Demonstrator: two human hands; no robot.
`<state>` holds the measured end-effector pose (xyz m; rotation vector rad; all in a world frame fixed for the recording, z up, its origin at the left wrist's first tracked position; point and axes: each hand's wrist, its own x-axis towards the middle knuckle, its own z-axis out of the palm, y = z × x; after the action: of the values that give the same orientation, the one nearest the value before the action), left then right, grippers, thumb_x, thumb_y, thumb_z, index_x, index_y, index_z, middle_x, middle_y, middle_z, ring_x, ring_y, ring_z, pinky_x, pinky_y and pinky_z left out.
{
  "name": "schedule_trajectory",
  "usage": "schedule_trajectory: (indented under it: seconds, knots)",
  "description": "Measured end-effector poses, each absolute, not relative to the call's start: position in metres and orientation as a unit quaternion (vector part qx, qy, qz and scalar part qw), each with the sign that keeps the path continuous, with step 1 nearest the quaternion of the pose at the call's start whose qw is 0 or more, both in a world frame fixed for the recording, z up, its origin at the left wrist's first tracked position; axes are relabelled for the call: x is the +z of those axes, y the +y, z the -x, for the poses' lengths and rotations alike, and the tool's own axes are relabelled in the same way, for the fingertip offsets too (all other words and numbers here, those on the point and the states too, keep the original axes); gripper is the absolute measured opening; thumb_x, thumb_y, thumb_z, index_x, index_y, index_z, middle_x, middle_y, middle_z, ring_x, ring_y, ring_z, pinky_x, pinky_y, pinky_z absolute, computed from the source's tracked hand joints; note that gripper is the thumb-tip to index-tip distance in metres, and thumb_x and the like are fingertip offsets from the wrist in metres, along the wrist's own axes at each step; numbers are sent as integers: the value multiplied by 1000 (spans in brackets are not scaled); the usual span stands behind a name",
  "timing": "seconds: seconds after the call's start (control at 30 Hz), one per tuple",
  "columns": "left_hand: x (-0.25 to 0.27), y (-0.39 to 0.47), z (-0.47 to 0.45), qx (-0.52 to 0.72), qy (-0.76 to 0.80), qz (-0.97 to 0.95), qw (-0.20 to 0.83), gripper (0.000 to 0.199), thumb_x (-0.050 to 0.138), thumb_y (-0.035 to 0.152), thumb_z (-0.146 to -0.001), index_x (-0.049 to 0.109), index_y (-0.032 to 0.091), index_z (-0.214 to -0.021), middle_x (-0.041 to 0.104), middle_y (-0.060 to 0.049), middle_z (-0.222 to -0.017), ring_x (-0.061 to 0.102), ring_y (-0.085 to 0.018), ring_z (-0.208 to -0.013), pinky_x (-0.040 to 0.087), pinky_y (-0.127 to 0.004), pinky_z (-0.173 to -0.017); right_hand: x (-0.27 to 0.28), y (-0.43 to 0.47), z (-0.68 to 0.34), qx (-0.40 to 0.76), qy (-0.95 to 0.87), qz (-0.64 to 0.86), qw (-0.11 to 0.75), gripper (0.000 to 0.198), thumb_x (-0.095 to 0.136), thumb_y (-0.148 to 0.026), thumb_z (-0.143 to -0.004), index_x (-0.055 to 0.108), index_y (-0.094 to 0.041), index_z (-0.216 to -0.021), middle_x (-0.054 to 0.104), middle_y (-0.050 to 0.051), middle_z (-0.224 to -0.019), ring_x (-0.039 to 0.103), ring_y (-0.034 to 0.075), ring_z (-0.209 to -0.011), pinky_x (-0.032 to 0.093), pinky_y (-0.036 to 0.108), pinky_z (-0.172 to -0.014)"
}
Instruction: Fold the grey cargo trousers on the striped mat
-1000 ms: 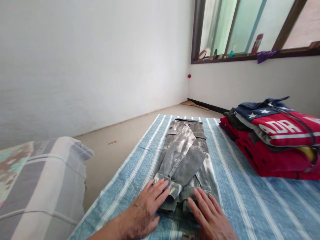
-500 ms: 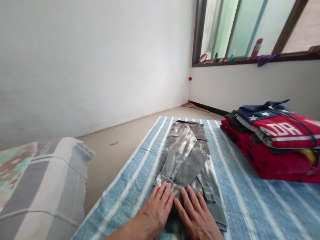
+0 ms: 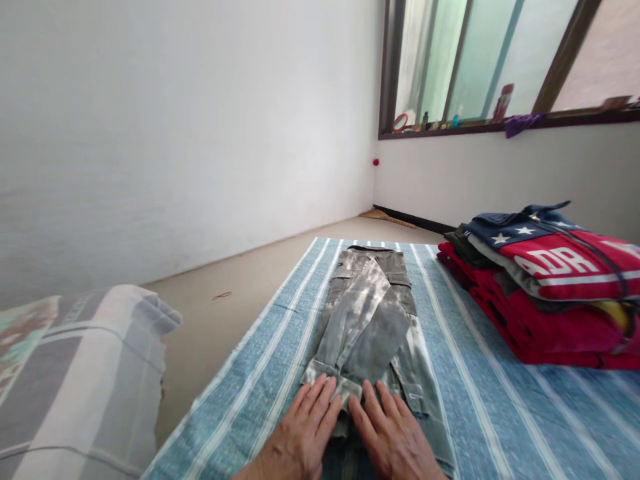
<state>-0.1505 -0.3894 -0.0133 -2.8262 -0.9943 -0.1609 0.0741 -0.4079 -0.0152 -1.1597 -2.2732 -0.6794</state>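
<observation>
A grey tie-dyed garment (image 3: 370, 320), with flap pockets and a sleeve or leg folded across it, lies lengthwise on a blue striped sheet (image 3: 270, 320). Both hands rest on its near end. My left hand (image 3: 303, 427) lies palm down with fingers stretched over the near left edge. Beside it, my right hand (image 3: 393, 430) is flat too, its fingers slightly spread on the cloth. A small gap separates the two hands. Their palms hide part of the garment's near edge.
A stack of folded clothes (image 3: 545, 287), red and navy with white stars, sits to the right. At the left lies a grey-and-white striped bundle (image 3: 100, 380). Behind are a white wall (image 3: 190, 133) and a window sill (image 3: 500, 127) with small items.
The view has shifted slightly, so the scene sits a little lower and further left. Both hands stay flat on the garment's near end, with little movement against it.
</observation>
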Motion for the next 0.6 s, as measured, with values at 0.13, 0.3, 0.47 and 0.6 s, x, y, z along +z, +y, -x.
schedule_trajectory:
  seconds: [0.13, 0.3, 0.47, 0.6]
  knots:
    - [14, -397, 142, -23, -367, 930, 31, 90, 48, 6, -57, 29, 9, -145, 29, -17, -152, 23, -34, -140, 34, -52, -110, -8, -407, -73, -171, -844, 463, 211, 41, 52, -15, -80, 53, -20, -121, 65, 10, -118, 64, 30, -100, 53, 40, -78]
    - [21, -393, 137, -29, -376, 926, 23, 78, 45, 6, -66, 33, 12, -143, 37, -16, -149, 30, -31, -138, 36, -51, -109, 8, -405, -71, -94, -851, 486, 174, 49, 52, -6, -74, 52, -22, -121, 65, 8, -118, 62, 28, -100, 52, 39, -79]
    - [13, -382, 141, -48, -348, 936, 20, 77, 44, 8, -65, 34, 10, -141, 41, -18, -146, 36, -33, -135, 38, -52, -107, 22, -400, -77, -36, -860, 475, 184, 46, 49, -5, -75, 54, -23, -116, 66, 5, -111, 63, 22, -93, 51, 33, -76]
    - [13, -377, 144, -54, -321, 945, 22, 75, 45, 8, -64, 37, 9, -139, 42, -18, -145, 38, -33, -134, 39, -52, -106, 13, -406, -77, -74, -853, 479, 194, 49, 48, -5, -73, 53, -22, -119, 65, 6, -114, 61, 24, -96, 50, 35, -78]
